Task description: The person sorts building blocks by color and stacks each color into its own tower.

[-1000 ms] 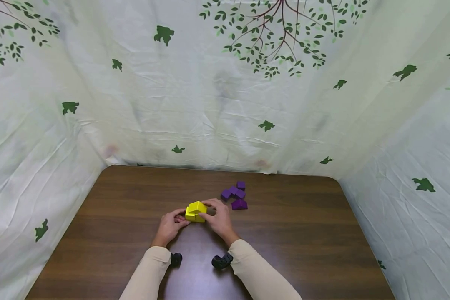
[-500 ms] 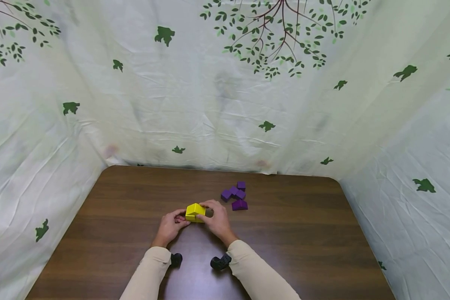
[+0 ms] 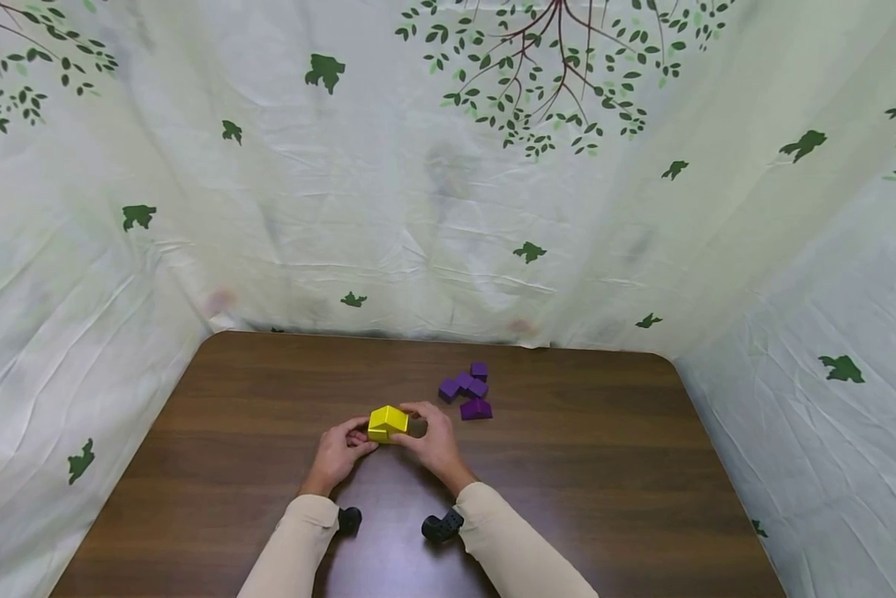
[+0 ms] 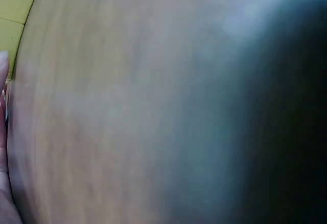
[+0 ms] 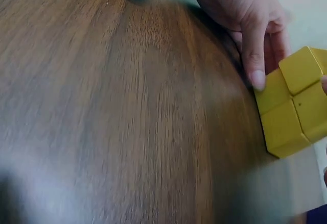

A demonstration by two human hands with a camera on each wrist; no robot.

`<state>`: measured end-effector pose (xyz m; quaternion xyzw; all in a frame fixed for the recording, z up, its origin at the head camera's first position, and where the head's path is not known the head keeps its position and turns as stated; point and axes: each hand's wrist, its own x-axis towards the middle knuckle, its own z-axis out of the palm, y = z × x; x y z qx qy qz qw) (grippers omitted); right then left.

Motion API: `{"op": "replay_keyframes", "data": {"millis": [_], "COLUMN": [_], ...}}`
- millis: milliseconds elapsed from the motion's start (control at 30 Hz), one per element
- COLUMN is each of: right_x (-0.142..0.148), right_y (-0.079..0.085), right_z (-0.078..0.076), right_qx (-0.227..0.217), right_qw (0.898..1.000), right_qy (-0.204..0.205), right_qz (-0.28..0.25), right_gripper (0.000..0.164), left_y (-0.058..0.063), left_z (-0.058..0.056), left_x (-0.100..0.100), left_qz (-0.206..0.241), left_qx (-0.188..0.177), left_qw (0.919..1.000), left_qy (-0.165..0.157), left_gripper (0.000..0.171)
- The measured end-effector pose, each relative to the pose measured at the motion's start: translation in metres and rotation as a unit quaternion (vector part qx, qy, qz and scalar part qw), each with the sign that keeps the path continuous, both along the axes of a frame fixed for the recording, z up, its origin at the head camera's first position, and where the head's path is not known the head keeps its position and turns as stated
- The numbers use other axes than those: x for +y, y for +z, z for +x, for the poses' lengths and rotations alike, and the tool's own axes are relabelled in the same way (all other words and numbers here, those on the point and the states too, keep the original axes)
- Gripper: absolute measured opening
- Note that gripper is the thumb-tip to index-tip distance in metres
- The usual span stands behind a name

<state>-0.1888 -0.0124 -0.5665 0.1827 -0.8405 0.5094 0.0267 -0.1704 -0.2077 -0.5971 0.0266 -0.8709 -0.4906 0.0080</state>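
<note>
Several yellow blocks (image 3: 388, 422) stand stacked together on the table, between the two hands. In the right wrist view the stack (image 5: 294, 104) has blocks side by side below and others on top, with fine seams between them. My left hand (image 3: 337, 453) holds the lower part from the left, its thumb (image 5: 257, 76) against the near face and the other fingers curled behind. From the right, my right hand (image 3: 434, 440) pinches the top yellow block between thumb and fingers. A corner of the yellow blocks (image 4: 15, 4) shows in the left wrist view, which is mostly blurred.
Several small purple blocks (image 3: 464, 382) lie in a loose group behind the right hand, with a purple roof-shaped block (image 3: 476, 409) in front of them. The brown wooden table (image 3: 582, 465) ends at a white leaf-printed cloth (image 3: 448, 208) along the back and sides.
The top yellow block, tilted and raised one second ago, has come down level onto the blocks below. The right hand has shifted slightly left and down with it; the left hand stays put.
</note>
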Motion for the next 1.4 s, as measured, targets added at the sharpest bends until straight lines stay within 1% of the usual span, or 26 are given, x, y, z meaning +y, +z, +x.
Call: {"op": "replay_keyframes", "data": {"millis": [167, 300, 467, 533, 633, 700, 767, 833, 867, 900, 933, 967, 1033, 1067, 1100, 1133, 1167, 1200, 1233, 1267, 1367, 1400], "right_x": [0.014, 0.027, 0.047, 0.056, 0.068, 0.076, 0.084, 0.09, 0.094, 0.096, 0.099, 0.101, 0.106, 0.107, 0.109, 0.111, 0.112, 0.112, 0.113, 0.113, 0.111, 0.11], "right_y": [0.0, 0.0, -0.003, -0.005, -0.007, -0.007, -0.007, -0.007, -0.007, -0.007, -0.006, -0.005, -0.002, 0.0, 0.001, 0.003, 0.004, 0.006, 0.007, 0.008, 0.012, 0.014], "right_z": [0.001, -0.001, -0.005, -0.007, -0.011, -0.014, -0.018, -0.023, -0.025, -0.027, -0.03, -0.033, -0.038, -0.041, -0.044, -0.048, -0.051, -0.054, -0.058, -0.062, -0.072, -0.076], "right_qx": [-0.01, -0.016, -0.004, 0.004, 0.013, 0.023, 0.032, 0.043, 0.049, 0.05, 0.053, 0.057, 0.061, 0.063, 0.066, 0.069, 0.072, 0.072, 0.073, 0.072, 0.074, 0.073], "right_qw": [1.0, 1.0, 0.999, 0.999, 0.998, 0.997, 0.996, 0.995, 0.995, 0.995, 0.995, 0.995, 0.995, 0.995, 0.995, 0.994, 0.994, 0.994, 0.994, 0.993, 0.989, 0.987], "right_qy": [0.001, -0.007, -0.024, -0.037, -0.058, -0.068, -0.074, -0.079, -0.08, -0.083, -0.084, -0.085, -0.084, -0.082, -0.078, -0.073, -0.068, -0.061, -0.053, -0.046, -0.025, -0.018], "right_qz": [-0.015, -0.016, -0.024, -0.026, -0.03, -0.031, -0.036, -0.036, -0.034, -0.032, -0.027, -0.021, -0.003, 0.007, 0.02, 0.031, 0.042, 0.054, 0.066, 0.081, 0.124, 0.14], "right_gripper": [0.05, 0.051, 0.049, 0.047, 0.044, 0.043, 0.042, 0.04, 0.04, 0.039, 0.038, 0.037, 0.035, 0.035, 0.034, 0.034, 0.034, 0.034, 0.034, 0.033, 0.032, 0.031], "left_y": [0.0, 0.002, 0.007, 0.012, 0.02, 0.029, 0.039, 0.054, 0.061, 0.069, 0.077, 0.086, 0.101, 0.108, 0.113, 0.117, 0.118, 0.118, 0.115, 0.11, 0.092, 0.086], "left_z": [0.002, 0.004, 0.008, 0.009, 0.009, 0.008, 0.007, 0.007, 0.007, 0.007, 0.006, 0.006, 0.007, 0.008, 0.009, 0.009, 0.009, 0.009, 0.008, 0.006, -0.005, -0.009], "left_x": [0.001, 0.0, -0.003, -0.004, -0.004, -0.001, 0.004, 0.013, 0.019, 0.026, 0.034, 0.043, 0.064, 0.077, 0.089, 0.102, 0.114, 0.125, 0.135, 0.144, 0.164, 0.168], "left_qz": [0.005, 0.015, 0.041, 0.045, 0.04, 0.039, 0.041, 0.041, 0.036, 0.031, 0.026, 0.017, 0.009, 0.009, 0.014, 0.022, 0.031, 0.044, 0.054, 0.062, 0.063, 0.062], "left_qx": [-0.006, -0.013, -0.035, -0.037, -0.023, 0.0, 0.031, 0.074, 0.103, 0.134, 0.172, 0.21, 0.284, 0.314, 0.335, 0.348, 0.351, 0.344, 0.333, 0.315, 0.252, 0.232], "left_qw": [1.0, 0.9998, 0.9985, 0.9981, 0.9974, 0.9947, 0.9892, 0.9815, 0.9772, 0.9728, 0.9669, 0.9607, 0.946, 0.9393, 0.9346, 0.9321, 0.9322, 0.9351, 0.9388, 0.9444, 0.96, 0.9637], "left_qy": [0.004, 0.001, 0.007, 0.018, 0.056, 0.095, 0.137, 0.171, 0.182, 0.186, 0.187, 0.181, 0.157, 0.138, 0.118, 0.1, 0.084, 0.073, 0.068, 0.07, 0.104, 0.117], "left_gripper": [0.047, 0.049, 0.046, 0.044, 0.038, 0.033, 0.028, 0.026, 0.025, 0.024, 0.023, 0.022, 0.021, 0.021, 0.021, 0.021, 0.021, 0.022, 0.022, 0.023, 0.025, 0.027]}}
